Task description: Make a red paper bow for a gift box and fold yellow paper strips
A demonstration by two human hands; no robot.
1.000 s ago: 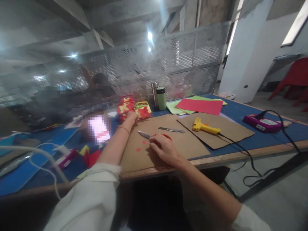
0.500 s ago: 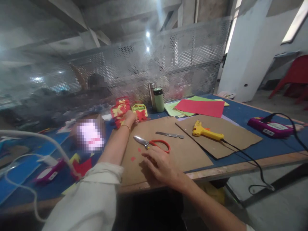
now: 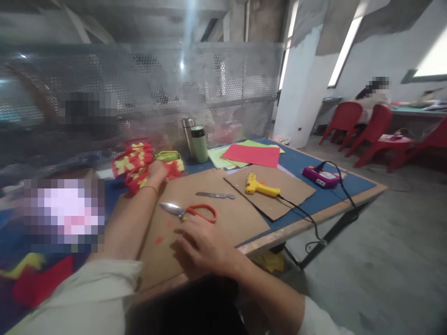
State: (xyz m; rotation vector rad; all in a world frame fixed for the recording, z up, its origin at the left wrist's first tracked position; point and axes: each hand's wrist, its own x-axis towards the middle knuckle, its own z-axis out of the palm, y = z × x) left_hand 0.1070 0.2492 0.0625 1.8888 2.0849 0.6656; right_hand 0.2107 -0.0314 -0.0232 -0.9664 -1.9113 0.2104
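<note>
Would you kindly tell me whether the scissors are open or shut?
The scissors look shut: their blades lie together as one pointed shape on the brown cardboard.

Blue table (image 3: 293, 159) (wood-edged), cardboard (image 3: 233, 214), red-yellow craftwork (image 3: 134, 160), tumbler (image 3: 200, 148)

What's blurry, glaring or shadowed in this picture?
Head view: a light glares beyond the mesh screen; head view: the red piece at lower left looks soft, and the bright patch above it is pixelated; head view: shadow darkens the cardboard beside the right hand, while the scissors look clearer.
</note>
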